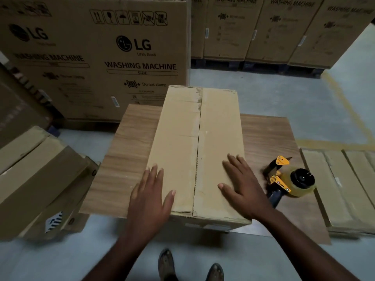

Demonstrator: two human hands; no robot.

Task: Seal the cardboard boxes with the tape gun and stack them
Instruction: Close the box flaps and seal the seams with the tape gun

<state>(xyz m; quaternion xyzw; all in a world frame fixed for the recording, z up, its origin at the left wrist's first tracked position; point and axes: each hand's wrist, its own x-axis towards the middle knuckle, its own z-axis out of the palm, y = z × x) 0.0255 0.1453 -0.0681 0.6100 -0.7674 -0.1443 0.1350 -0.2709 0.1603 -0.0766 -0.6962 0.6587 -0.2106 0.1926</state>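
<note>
1. Two shoes (166,262) stand on the grey floor (274,94) at the bottom centre of the frame, just short of the table's near edge.
2. Both hands lie flat, fingers straight and spread, gripping nothing. The left hand (151,196) rests on the left flap and the right hand (240,185) on the right flap, one on each side of the centre seam.
3. The cardboard box (194,122) lies lengthwise down the middle of the frame with its flaps closed. Its near end reaches the near edge of the wooden table (125,155).
4. Bare wood shows on both sides of the box, with a wider strip on the right.
5. The tape gun (288,179) lies on its side on that right strip, just beside the right hand and untouched, close to the table's right edge.
6. Tilted brown cartons (36,179) crowd the table's left corner at lower left. Flat-lying boxes (349,189) sit just beyond its right edge.
7. Open floor with a yellow line (349,110) runs away at the right.
8. A large washing machine carton (97,57) stands right behind the table at upper left. More tall cartons (284,27) line the upper right.
</note>
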